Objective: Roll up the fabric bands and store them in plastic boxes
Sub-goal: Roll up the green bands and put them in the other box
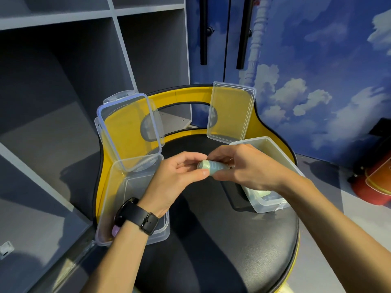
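Lying crosswise between both hands, the rolled band (211, 167) is pinched by left hand (179, 176) and right hand (245, 168), right box (275, 153) nearer

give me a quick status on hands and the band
Both hands, left hand and right hand, pinch the rolled green band over the seat. Both plastic boxes open, lids up. Nothing in the way.
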